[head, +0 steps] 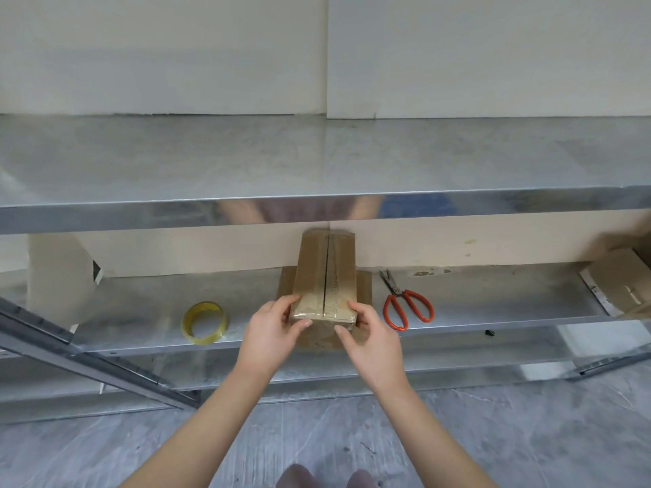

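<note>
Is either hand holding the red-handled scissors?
No, the red-handled scissors lie beside the brown cardboard box the left hand and right hand grip.

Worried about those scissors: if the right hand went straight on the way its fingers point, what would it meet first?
The cardboard box: the right hand grips its near corner, fingers pointing in at it. The scissors lie off to the right, seemingly outside that line.

On my feed, a yellowish tape roll point(206, 340) lies flat lower left of centre on the metal shelf point(493, 301). Red-handled scissors point(397, 290) lie right of centre, and an open carton point(620, 276) sits at the far right edge.
</note>
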`<state>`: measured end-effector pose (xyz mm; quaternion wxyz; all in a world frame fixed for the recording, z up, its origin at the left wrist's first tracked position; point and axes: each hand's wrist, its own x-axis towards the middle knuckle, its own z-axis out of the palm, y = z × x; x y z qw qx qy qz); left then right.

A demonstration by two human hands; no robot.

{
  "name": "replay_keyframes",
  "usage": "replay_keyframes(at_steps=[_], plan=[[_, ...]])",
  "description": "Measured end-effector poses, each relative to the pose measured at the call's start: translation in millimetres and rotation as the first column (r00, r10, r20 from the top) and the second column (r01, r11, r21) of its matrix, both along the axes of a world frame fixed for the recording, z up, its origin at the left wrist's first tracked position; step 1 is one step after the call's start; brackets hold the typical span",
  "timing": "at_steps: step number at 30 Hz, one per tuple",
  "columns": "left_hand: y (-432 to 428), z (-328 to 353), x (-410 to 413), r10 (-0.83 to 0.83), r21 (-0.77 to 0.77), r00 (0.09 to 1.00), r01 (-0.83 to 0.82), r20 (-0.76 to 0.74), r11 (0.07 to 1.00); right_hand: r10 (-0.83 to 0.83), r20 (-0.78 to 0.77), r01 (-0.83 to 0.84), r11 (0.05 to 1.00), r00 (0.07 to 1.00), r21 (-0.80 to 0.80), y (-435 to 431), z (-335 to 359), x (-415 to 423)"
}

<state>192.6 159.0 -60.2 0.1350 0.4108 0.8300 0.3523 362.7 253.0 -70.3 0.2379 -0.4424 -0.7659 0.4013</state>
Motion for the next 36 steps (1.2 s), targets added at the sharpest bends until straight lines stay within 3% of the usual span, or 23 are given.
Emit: replay_keyframes(at_steps=[4, 7, 9, 12, 15, 22, 25, 30, 36], plan=[[3.8, -4.8, -3.5, -0.117, -0.031, 0.969, 0.113, -0.216, 0.993, -0.054, 0.075, 0.037, 0.977, 0.996, 0.209, -3.0, -4.3, -9.2], [2.2, -5.8, 0.1, -0.166, -0.051, 0.934, 0.158, -0.315, 0.986, -0.031, 0.086, 0.014, 0.982, 0.996, 0.189, -2.5, -5.7, -8.2], [0.5, -0.4, -7.5, -0.206, -0.108, 0.955, 0.187, -0.213, 0.976, 0.065, 0.092, -0.071, 0.996, 0.994, 0.058, 8.9, -2.9, 0.1], [0.6, 15.4, -37.7, -0.388, -0.216, 0.918, 0.395, 0.077, 0.893, 0.279, 0.103, -0.258, 0.950, 0.955, -0.177, 36.0, 10.9, 16.5], [6.3, 30.1, -53.1, -0.471, -0.205, 0.846, 0.522, 0.249, 0.828, 0.339, 0.113, -0.318, 0.932, 0.934, -0.175, 50.5, 22.3, 17.1], [9.3, 20.2, -39.6, -0.374, -0.091, 0.927, 0.374, 0.027, 0.923, 0.174, 0.096, -0.172, 0.985, 0.980, -0.020, 42.6, 11.5, 5.8], [6.8, 12.6, -32.4, -0.281, 0.024, 0.950, 0.281, 0.137, 0.960, 0.145, 0.036, -0.145, 0.989, 0.989, -0.009, 35.0, 5.9, 6.7], [3.5, 5.8, -14.6, -0.194, 0.118, 0.964, 0.174, 0.180, 0.978, 0.062, -0.063, -0.065, 0.997, 0.996, -0.049, 28.3, 3.8, -0.6], [-1.5, 6.4, 12.3, -0.178, 0.185, 0.899, 0.111, 0.401, 0.977, -0.008, -0.054, 0.003, 0.996, 0.999, -0.088, 24.3, 2.1, 1.6]])
